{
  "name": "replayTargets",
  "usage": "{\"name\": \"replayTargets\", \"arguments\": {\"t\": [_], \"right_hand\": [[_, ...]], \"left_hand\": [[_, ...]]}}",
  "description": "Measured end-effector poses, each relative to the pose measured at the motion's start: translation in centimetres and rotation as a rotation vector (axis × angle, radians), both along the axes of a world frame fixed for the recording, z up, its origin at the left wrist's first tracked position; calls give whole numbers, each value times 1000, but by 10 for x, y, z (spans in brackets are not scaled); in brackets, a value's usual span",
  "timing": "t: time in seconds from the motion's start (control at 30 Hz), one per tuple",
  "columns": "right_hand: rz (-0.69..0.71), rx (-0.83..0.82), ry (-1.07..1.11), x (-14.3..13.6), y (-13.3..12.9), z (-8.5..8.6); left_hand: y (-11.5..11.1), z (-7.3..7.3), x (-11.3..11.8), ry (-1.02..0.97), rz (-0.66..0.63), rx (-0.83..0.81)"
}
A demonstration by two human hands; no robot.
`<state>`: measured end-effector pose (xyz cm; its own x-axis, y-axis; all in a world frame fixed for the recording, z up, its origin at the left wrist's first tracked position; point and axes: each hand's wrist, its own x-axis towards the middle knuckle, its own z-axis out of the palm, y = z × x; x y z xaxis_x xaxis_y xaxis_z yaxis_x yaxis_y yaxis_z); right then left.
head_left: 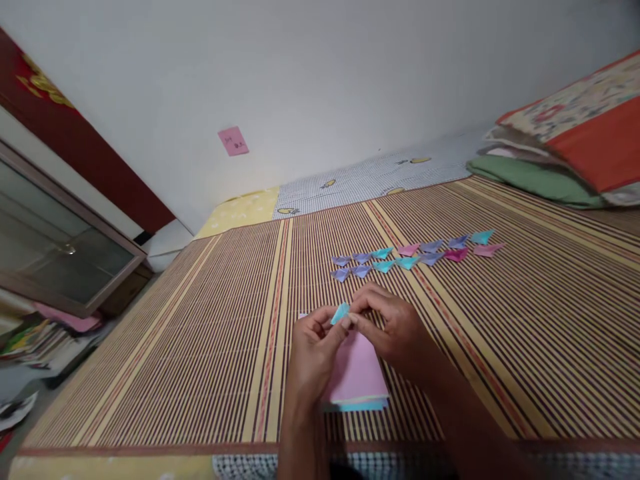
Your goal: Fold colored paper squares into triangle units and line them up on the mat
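Between my two hands is a small folded piece of light-blue paper [341, 313]. My left hand [316, 340] pinches it from the left, thumb in front and fingers behind. With thumb and forefinger, my right hand [389, 323] grips its right side, and the fingertips of both hands meet there. Beneath the hands lies a stack of paper sheets [357, 373], pink on top with blue edges showing below. Farther off, several small folded paper boats [384, 266] stand in two rows, in purple, light blue and pink.
A striped bamboo mat [220, 347] covers the bed. Folded bedding [540, 179] is piled at the far right against the white wall. On the wall hangs a pink note [233, 141]. At the left are a glass-door cabinet [60, 233] and stacked books [43, 340].
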<state>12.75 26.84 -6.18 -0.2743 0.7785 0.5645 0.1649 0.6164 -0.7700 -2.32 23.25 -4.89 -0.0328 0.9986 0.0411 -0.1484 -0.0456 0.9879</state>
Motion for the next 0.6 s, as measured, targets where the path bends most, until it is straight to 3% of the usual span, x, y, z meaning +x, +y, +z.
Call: {"name": "replayTargets", "arguments": {"t": [0.6], "right_hand": [[-17,16,20,-2,-1,0]], "left_hand": [[1,-10,6,107,129,92]]}}
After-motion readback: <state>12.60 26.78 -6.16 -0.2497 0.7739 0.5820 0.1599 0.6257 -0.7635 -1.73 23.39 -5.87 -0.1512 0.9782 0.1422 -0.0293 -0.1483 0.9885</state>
